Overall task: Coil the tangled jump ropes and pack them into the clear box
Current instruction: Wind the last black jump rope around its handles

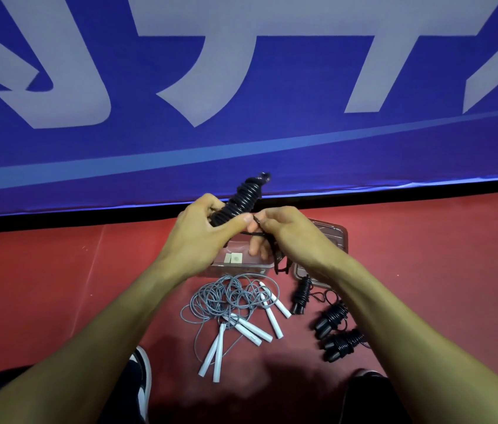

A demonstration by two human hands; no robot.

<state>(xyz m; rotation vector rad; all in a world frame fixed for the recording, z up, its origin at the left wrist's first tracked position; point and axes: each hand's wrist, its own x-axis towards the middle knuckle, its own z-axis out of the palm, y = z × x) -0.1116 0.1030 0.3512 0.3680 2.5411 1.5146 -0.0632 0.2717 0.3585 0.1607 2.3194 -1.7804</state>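
My left hand (202, 231) grips a black jump rope bundle (243, 198), its cord wound tightly round the handles, tilted up and away from me. My right hand (284, 231) pinches the loose end of that black cord (255, 232) just beside the bundle. Below my hands the clear box (235, 264) stands on the red floor, partly hidden by them. A tangle of grey ropes with white handles (235, 307) lies in front of the box. Three coiled black ropes (332, 316) lie to the right, under my right forearm.
The clear lid (333, 237) lies right of the box. A blue banner with large pale letters (241, 87) stands upright just behind the box. My shoes (142, 377) show at the bottom edge, left and right of the grey tangle.
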